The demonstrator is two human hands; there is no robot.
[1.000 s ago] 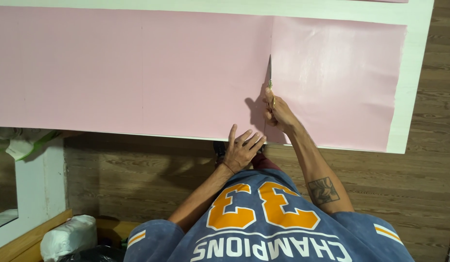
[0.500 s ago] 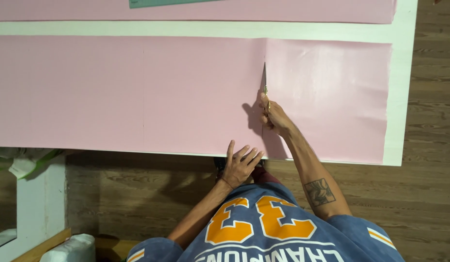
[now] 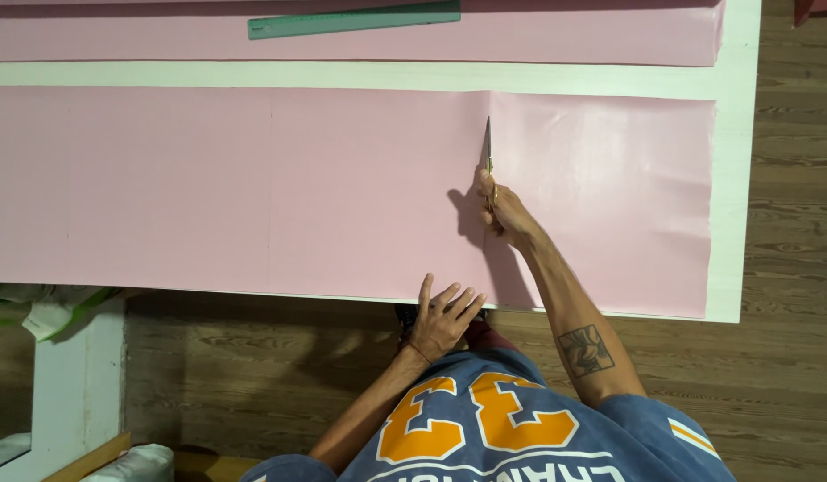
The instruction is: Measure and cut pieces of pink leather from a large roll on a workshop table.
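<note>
My right hand (image 3: pixel 503 210) grips the scissors (image 3: pixel 487 147), cut nearly across the pink sheet (image 3: pixel 253 187); a short stretch remains. Left hand (image 3: pixel 442 319), fingers spread, rests at the tabletop (image 3: pixel 735 178) edge.

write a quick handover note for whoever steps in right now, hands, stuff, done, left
Right hand: gripping scissors, blades pointing away, near the far edge of the pink sheet.
Left hand: fingers spread, pressing the sheet's near edge on the white table.
Done: the cut seems to run from the near edge up to the blades.
Left: the short stretch to the far edge.
Green ruler lies on the second pink sheet beyond.
</note>
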